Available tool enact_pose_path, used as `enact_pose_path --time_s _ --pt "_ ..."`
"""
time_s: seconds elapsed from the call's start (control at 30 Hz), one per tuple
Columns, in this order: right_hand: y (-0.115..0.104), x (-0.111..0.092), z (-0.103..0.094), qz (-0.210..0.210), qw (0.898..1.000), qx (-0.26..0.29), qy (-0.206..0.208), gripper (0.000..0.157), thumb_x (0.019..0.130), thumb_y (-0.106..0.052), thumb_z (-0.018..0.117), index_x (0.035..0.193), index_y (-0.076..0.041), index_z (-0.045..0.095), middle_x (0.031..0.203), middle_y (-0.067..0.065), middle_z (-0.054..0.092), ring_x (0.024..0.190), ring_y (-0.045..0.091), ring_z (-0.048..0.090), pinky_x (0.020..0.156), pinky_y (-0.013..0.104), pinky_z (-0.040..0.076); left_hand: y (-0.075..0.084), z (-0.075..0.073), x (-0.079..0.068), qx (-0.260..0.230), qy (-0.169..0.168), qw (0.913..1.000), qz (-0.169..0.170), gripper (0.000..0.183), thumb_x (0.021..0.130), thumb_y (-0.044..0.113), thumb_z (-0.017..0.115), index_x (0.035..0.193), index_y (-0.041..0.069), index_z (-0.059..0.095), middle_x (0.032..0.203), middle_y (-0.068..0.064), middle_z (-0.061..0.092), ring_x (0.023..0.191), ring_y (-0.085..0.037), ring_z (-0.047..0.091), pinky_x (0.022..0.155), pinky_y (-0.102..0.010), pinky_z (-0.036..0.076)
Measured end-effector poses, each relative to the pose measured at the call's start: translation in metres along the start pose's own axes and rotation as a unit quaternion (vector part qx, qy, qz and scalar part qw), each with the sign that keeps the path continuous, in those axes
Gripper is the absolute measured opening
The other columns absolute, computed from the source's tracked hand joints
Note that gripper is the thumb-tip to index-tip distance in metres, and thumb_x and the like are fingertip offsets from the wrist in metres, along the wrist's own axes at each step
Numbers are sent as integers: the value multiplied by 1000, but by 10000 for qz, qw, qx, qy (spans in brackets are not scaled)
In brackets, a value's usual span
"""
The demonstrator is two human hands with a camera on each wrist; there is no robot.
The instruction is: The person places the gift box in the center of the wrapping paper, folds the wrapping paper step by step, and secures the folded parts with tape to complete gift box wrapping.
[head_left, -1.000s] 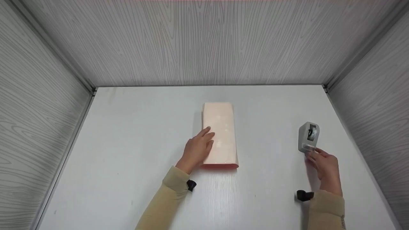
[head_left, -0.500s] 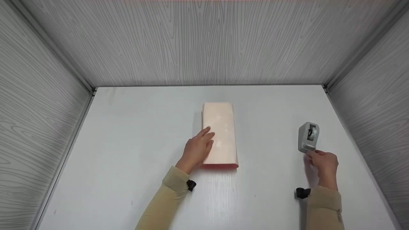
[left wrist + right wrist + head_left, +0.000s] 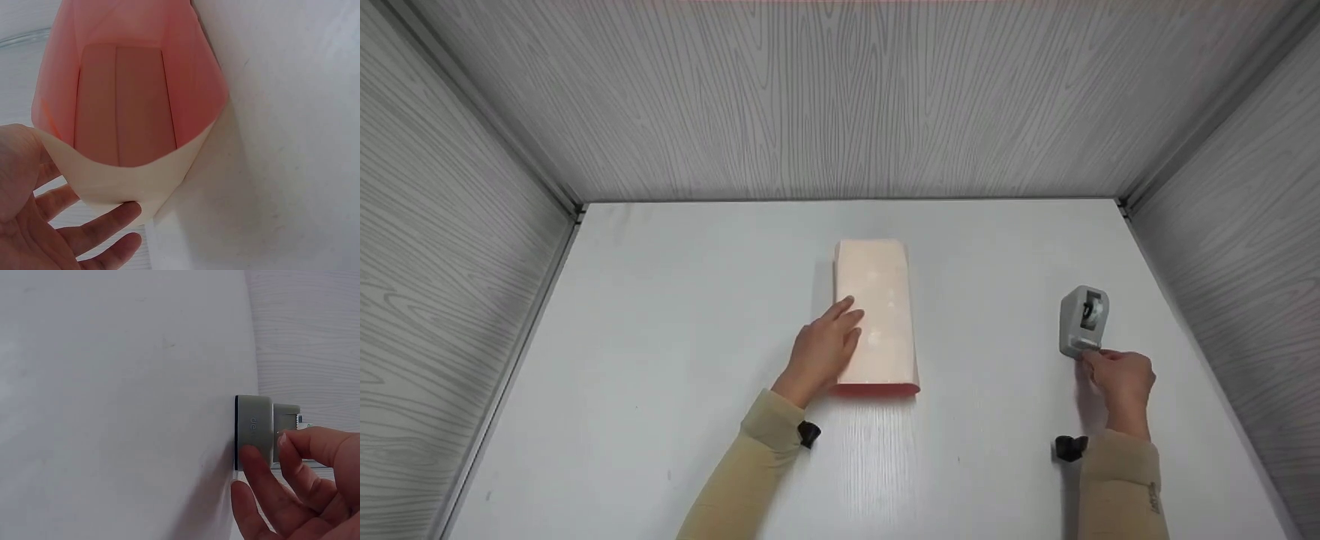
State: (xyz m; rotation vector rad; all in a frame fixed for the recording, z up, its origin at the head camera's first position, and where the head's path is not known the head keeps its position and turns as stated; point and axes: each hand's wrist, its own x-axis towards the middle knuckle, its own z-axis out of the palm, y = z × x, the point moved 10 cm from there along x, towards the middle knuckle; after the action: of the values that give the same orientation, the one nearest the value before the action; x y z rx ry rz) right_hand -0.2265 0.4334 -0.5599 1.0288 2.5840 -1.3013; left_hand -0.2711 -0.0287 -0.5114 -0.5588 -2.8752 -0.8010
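Observation:
In the head view a cream paper sleeve point(image 3: 885, 307) lies lengthwise mid-table. The left wrist view looks into its pink-lined near end, where a flat panel point(image 3: 140, 107) with a centre line shows deep inside. My left hand point(image 3: 819, 352) rests along the sleeve's left side, its fingertips pressing lightly on the top. Over at the right stands a grey tape dispenser point(image 3: 1072, 322) with a roll in it. My right hand point(image 3: 1123, 379) is at its near end, thumb and index finger pinching by the cutter, seemingly on the tape's end. The clear tape itself is barely visible.
The white table point(image 3: 660, 322) is bounded by grey wood-grain panels point(image 3: 840, 112) at the back and both sides. A black wrist camera point(image 3: 808, 435) sits at the left cuff, another point(image 3: 1069, 448) at the right.
My right thumb and fingers have drawn together at the front of the dispenser, and that hand has shifted slightly. My left hand, the sleeve and the dispenser stay put.

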Motion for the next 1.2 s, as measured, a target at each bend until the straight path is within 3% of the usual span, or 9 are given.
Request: enact_pose_path --time_s 0.37,0.53,0.7,0.83,0.93,1.03,1.2 --pt "0 5 -3 -22 9993 -363 22 44 90 -20 59 119 13 62 89 12 69 89 27 60 64 30 46 -2 2 1 -34 -85 9999 -85 34 102 24 54 134 13 61 150 -3 44 121 -28 57 87 -49 51" --pt "5 0 -7 71 9987 -473 -162 45 92 -26 56 116 11 62 80 6 68 74 18 58 60 30 45 -1 1 0 -66 -68 9999 -55 34 102 24 54 134 13 61 150 -4 44 121 -28 57 86 -49 51" --pt "-2 -10 -3 -99 9940 -951 -529 47 94 -30 50 117 10 61 84 9 69 69 16 58 58 31 46 0 0 0 -97 -44 9999 -45 34 102 23 55 133 12 61 149 -4 45 121 -28 57 87 -49 51" --pt "-12 -20 22 -289 9907 -483 -1238 50 100 -31 47 125 11 53 107 19 64 86 20 61 68 30 53 1 -1 0 -25 40 10000 11 33 101 23 56 131 12 63 148 -5 47 122 -31 55 88 -49 50" --pt "-21 -28 48 -391 9818 30 -1856 54 103 -35 46 133 10 45 119 22 57 100 24 60 78 31 55 1 -1 1 128 77 9999 59 31 100 22 57 129 12 64 146 -6 49 126 -32 50 92 -50 47" --pt "-34 -34 70 -552 9730 168 -2237 54 103 -38 46 131 8 46 120 20 56 103 25 60 82 33 55 3 -2 2 160 78 9998 123 31 100 21 57 128 11 64 145 -8 50 134 -32 42 97 -52 43" --pt "-58 -42 100 -883 9634 169 -2525 46 104 -37 47 121 5 52 113 17 60 100 24 61 83 33 54 6 -2 3 81 10 9996 268 30 100 18 56 127 8 63 144 -11 50 138 -30 37 100 -53 41"
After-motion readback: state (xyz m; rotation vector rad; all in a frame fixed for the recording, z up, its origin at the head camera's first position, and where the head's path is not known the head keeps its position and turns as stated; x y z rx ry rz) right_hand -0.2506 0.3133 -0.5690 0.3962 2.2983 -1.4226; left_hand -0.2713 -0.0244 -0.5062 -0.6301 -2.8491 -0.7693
